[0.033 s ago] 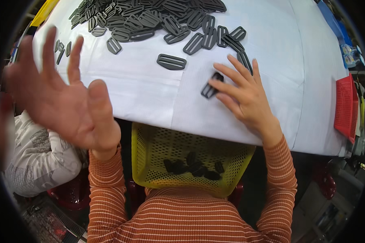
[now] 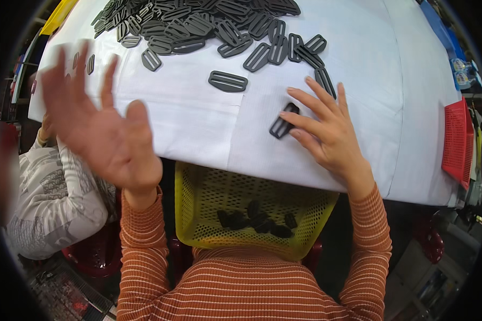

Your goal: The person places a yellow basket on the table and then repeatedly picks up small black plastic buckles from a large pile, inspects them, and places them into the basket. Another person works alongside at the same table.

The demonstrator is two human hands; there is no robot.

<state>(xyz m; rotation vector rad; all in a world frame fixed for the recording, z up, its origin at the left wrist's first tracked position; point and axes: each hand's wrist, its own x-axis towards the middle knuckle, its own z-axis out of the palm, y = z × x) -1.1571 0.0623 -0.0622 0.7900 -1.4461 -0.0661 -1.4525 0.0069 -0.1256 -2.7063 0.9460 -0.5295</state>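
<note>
The right hand [image 2: 326, 134] lies flat on the white surface [image 2: 198, 123], fingertips touching a dark slotted buckle [image 2: 284, 121] near the front edge, its grip not closed on it. The left hand [image 2: 99, 125] is raised and blurred, fingers spread, grip released and holding nothing. A pile of like buckles [image 2: 198, 24] lies farther back; a yellow basket [image 2: 198, 198] with several sits below the edge

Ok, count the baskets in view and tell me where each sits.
2. A yellow perforated basket sits on the person's lap below the table edge, holding dark buckles. A red basket sits at the table's right edge. Others may be hidden outside the view.
</note>
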